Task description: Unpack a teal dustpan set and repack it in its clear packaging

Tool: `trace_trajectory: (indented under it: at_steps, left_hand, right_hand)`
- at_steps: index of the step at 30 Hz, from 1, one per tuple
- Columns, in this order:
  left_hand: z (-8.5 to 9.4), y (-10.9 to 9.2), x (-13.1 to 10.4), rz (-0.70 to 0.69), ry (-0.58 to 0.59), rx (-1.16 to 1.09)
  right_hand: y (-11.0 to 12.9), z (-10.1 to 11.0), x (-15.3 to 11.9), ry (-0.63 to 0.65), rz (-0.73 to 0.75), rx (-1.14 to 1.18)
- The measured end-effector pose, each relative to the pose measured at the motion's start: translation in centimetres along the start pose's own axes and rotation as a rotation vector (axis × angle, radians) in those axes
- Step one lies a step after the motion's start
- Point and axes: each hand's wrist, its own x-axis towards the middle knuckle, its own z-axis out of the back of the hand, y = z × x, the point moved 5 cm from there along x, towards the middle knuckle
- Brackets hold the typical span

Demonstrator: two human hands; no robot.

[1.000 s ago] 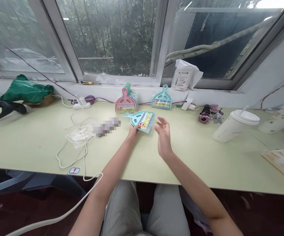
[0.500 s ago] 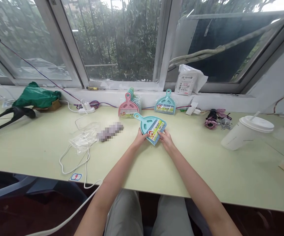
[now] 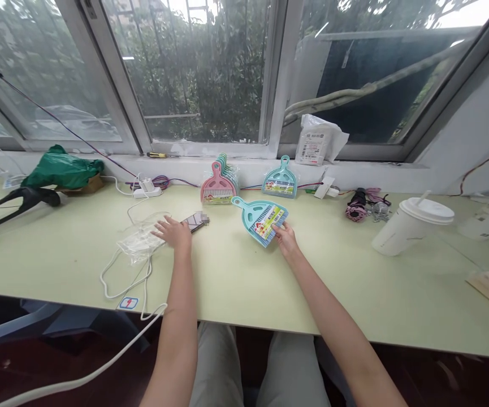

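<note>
Pinching near edge of teal dustpan-and-brush set between right hand fingertips, set flat on pale green worktop, handle pointing toward window. Left hand spread, palm down, resting on clear plastic bag just beside blurred phone-like item. Stacked pink and teal dustpans leaning against sill behind; lidded paper cup well apart, right.

Open tabletop between both forearms. Leftward blocked by white cable and plastic bag; rightward by lidded cup; behind by dustpan stack.
</note>
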Motion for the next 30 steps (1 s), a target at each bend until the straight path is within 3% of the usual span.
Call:
trace_trajectory:
  at_steps: [3,5,11,15,19,22,27,30]
  left_hand:
    - [-0.7,1.7,0.8,0.04,0.058,0.198]
    - [-1.3,1.3,0.9,-0.012,0.098,0.251]
    - [-0.7,-4.5,-1.2,-0.425,0.088,-0.01]
    - [-1.4,-7.3,-3.6,-0.636,0.371,-0.157]
    - [-2.1,-7.0,-4.3,-0.715,0.575,-0.108]
    - [-2.2,-6.4,-3.9,-0.712,0.551,-0.031]
    - [-3.2,-7.8,-5.6,-0.755,0.286,0.081]
    - [-5.3,-8.8,-8.1,-0.871,0.377,0.13]
  right_hand:
    - [0.0,-0.4,-0.3,0.024,-0.02,-0.001]
    - [0.1,-0.7,-0.5,0.041,-0.029,0.0]
    - [0.1,-0.8,-0.6,0.042,-0.027,0.015]
    - [0.2,-0.2,-0.3,0.02,-0.028,0.016]
    - [0.4,0.6,-0.1,-0.039,-0.025,0.009]
    - [0.6,1.1,0.1,-0.067,-0.013,0.012]
    - [0.5,1.2,0.3,-0.067,-0.019,0.009]
    - [0.6,1.1,0.1,-0.065,-0.033,-0.003]
